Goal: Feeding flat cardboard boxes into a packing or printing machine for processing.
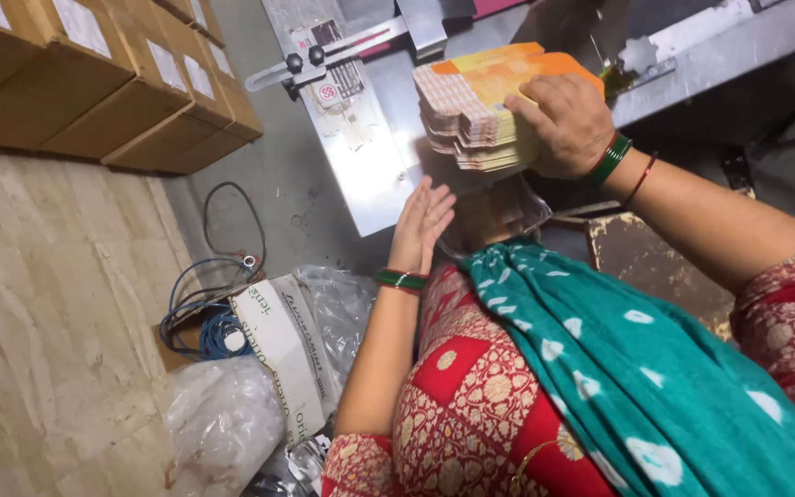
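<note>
steel bench [370, 175] at twelve o'clock; right hand [568, 124] clamps carton stack [476, 106], left hand [422, 224] flat, empty below; squaring needs left palm against edges.

The right hand [565, 124] covers part of a stack of flat orange cartons [485, 106], hiding its far edge. Brown cardboard boxes [94, 83] run off the top-left edge. The steel worktop [374, 175] continues past the top edge.

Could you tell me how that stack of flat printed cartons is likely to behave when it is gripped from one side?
The stack of flat cartons is loose, so sheets probably slide and fan; its edges already look uneven. The right hand clamps it alone, suggesting modest weight. The left hand is open below.
</note>
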